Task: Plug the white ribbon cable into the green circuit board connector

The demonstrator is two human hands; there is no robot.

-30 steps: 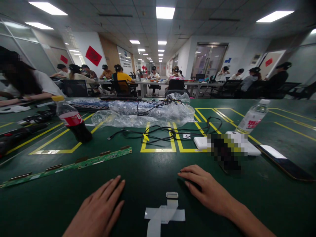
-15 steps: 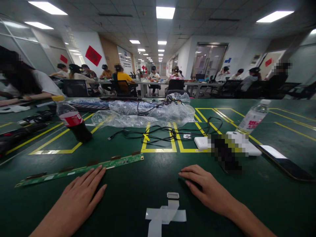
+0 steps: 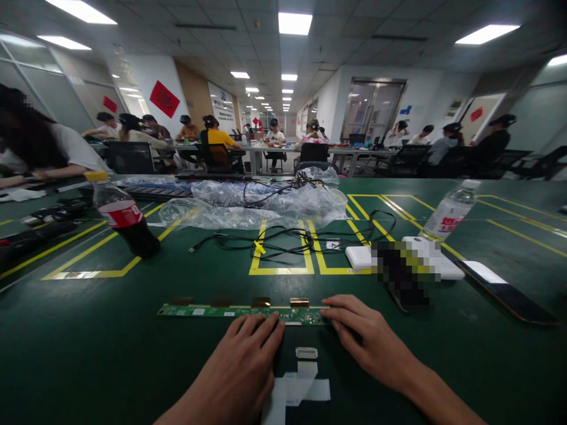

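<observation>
A long, narrow green circuit board (image 3: pixel 274 314) with copper-coloured flex tabs along its far edge lies flat on the dark green table. My left hand (image 3: pixel 239 360) rests palm down, its fingertips on the near edge of the board right of its middle. At the board's right end, my right hand (image 3: pixel 374 339) has its fingertips touching or just over the corner, thumb apart from the fingers. Between the hands lies a white flat ribbon cable (image 3: pixel 301 386) with a connector (image 3: pixel 307 353) at its far end. My left hand partly covers the cable.
A cola bottle (image 3: pixel 126 218) stands at left, a clear bottle (image 3: pixel 449 212) at right. Black cables (image 3: pixel 283 239) and clear plastic wrap (image 3: pixel 266 206) lie beyond the board. White cases and a phone (image 3: pixel 509 292) are at right. People sit at tables behind.
My left hand has moved right, and the circuit board has slid right with it, from slanted to nearly straight across. My right hand has stayed almost in place, now at the board's end.
</observation>
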